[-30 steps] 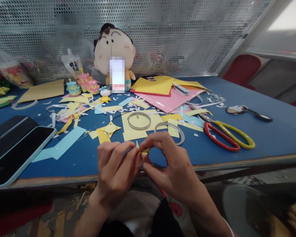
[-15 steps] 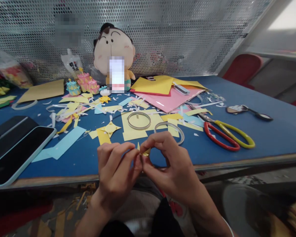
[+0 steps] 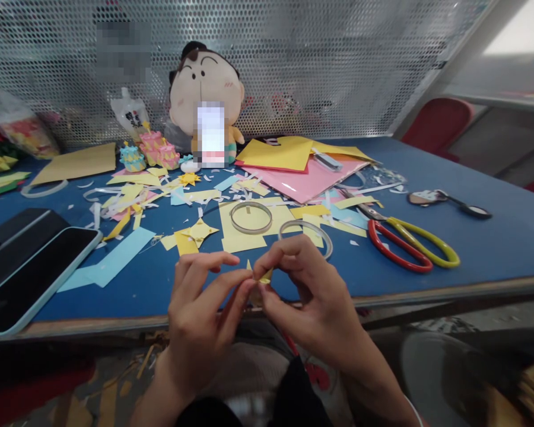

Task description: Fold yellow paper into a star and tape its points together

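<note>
Over the near edge of the bench [image 3: 427,237], folded yellow paper [image 3: 265,276]: we hold it between both hands, a thin point rising at twelve o'clock from our grip.
Left hand [image 3: 200,314]: its thumb and one of its fingers [image 3: 234,281] are nearly closed, tips pinching the paper's left side; the topmost finger is held out above, clear of the paper.
Right hand [image 3: 315,299]: our thumb and forefinger close on the paper's right side, the others curled behind.
Changed since the earlier frame: our left hand's upper finger has lifted and straightened, opening a gap over the one below; our right hand has barely shifted.
Around our grip: a four-pointed paper star [image 3: 199,233] lies at ten o'clock, one tape ring [image 3: 232,220] at twelve, another ring [image 3: 329,240] between one and two. Red-and-yellow scissors [image 3: 400,264] rest between two and three; a dark-screened phone [image 3: 40,279] is at nine.
Farther back: a plush doll [image 3: 213,74] sits near twelve, a lit, pixelated screen [image 3: 211,133] before its body.
Hard to make out: our fingertips cover most of the folded shape, so we cannot tell its full form. Paper scraps hide part of the scissors' blades, and the phone is cut off at the left border.
</note>
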Demonstrator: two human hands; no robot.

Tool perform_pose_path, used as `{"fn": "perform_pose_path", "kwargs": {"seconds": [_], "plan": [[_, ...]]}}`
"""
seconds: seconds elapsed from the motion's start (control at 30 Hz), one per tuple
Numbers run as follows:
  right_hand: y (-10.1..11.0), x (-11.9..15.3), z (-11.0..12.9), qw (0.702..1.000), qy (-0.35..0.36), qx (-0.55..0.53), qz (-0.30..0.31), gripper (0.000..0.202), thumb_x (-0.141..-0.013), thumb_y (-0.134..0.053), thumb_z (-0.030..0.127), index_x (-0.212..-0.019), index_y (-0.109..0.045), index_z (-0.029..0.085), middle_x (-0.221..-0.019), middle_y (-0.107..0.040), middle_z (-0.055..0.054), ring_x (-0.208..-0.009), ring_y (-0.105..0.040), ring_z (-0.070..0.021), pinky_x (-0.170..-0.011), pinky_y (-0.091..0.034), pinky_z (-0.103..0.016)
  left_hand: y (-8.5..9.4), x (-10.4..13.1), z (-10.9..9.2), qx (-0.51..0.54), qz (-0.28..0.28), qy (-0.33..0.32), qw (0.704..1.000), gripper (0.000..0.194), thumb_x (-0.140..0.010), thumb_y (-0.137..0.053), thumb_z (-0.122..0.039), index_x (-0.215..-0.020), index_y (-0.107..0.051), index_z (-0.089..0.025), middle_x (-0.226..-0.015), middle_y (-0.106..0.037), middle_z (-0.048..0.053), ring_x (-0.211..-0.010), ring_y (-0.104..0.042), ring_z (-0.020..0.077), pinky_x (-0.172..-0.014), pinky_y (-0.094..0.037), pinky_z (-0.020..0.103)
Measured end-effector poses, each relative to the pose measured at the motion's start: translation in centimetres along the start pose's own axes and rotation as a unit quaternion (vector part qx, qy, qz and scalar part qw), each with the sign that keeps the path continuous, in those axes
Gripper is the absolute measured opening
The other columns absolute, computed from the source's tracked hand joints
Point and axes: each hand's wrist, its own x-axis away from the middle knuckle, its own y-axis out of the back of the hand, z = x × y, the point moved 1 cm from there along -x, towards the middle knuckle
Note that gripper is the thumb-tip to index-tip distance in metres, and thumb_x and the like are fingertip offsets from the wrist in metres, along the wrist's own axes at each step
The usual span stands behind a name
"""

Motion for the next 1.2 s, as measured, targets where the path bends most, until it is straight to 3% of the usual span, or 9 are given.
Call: {"fn": "perform_pose_path", "kwargs": {"seconds": [0.23,0.37,0.6,0.87,1.0,1.2], "plan": [[-0.4,-0.2,-0.2,0.998,-0.029,-0.062,-0.009,0.023,-0.075,-0.049,0.004,-0.087,-0.043,0.023,-0.079,-0.052,0.004,-0.07,-0.056,-0.0085,-0.063,-0.046,-0.023,-0.4,0.1,-0.3,-0.029,-0.053,0.018,0.998,0.009,-0.08,-0.059,-0.009,-0.077,-0.06,-0.018,-0.083,-0.06,0.003,-0.079,-0.053,0.016,-0.072,-0.043,0.032],[-0.4,-0.5,-0.4,0.99,-0.084,-0.112,-0.023,0.021,-0.075,-0.05,0.006,-0.083,-0.041,0.023,-0.075,-0.052,0.005,-0.065,-0.053,-0.0078,-0.057,-0.045,-0.021,-0.3,0.1,-0.3,-0.034,-0.092,0.049,0.994,0.009,-0.079,-0.059,-0.01,-0.079,-0.06,-0.019,-0.083,-0.058,0.002,-0.079,-0.054,0.0154,-0.072,-0.043,0.03],[-0.6,-0.5,-0.3,0.993,-0.064,-0.095,-0.028,0.02,-0.077,-0.05,0.007,-0.085,-0.041,0.023,-0.076,-0.053,0.004,-0.069,-0.056,-0.009,-0.063,-0.047,-0.023,-0.6,-0.2,-0.5,-0.072,-0.036,0.041,0.996,0.002,-0.081,-0.061,-0.018,-0.08,-0.061,-0.019,-0.091,-0.059,0.005,-0.087,-0.053,0.0201,-0.076,-0.041,0.035],[-0.8,-0.2,-0.3,0.999,-0.027,-0.028,-0.034,0.02,-0.079,-0.052,0.006,-0.088,-0.044,0.023,-0.08,-0.053,0.003,-0.072,-0.055,-0.0097,-0.065,-0.046,-0.025,-0.8,0.1,-0.4,-0.081,-0.041,0.039,0.995,0.006,-0.08,-0.058,-0.013,-0.078,-0.061,-0.018,-0.089,-0.059,0.006,-0.085,-0.053,0.0196,-0.074,-0.04,0.035],[-0.8,-0.3,-0.4,0.997,-0.043,-0.056,-0.033,0.018,-0.078,-0.053,0.009,-0.085,-0.043,0.023,-0.077,-0.053,0.003,-0.069,-0.055,-0.0096,-0.063,-0.047,-0.024,-0.8,0.2,-0.3,-0.06,-0.074,0.074,0.993,0.009,-0.079,-0.057,-0.012,-0.073,-0.058,-0.019,-0.085,-0.058,0.003,-0.082,-0.055,0.0168,-0.074,-0.044,0.031],[-0.5,-0.6,-0.6,0.988,-0.089,-0.118,-0.053,0.017,-0.075,-0.051,0.01,-0.083,-0.043,0.023,-0.076,-0.055,0.003,-0.067,-0.055,-0.0092,-0.055,-0.044,-0.021,0.6,0.2,1.4,-0.021,-0.186,0.173,0.967,0.013,-0.083,-0.05,-0.015,-0.071,-0.053,-0.02,-0.074,-0.057,0.0,-0.074,-0.056,0.014,-0.069,-0.043,0.028]]}}
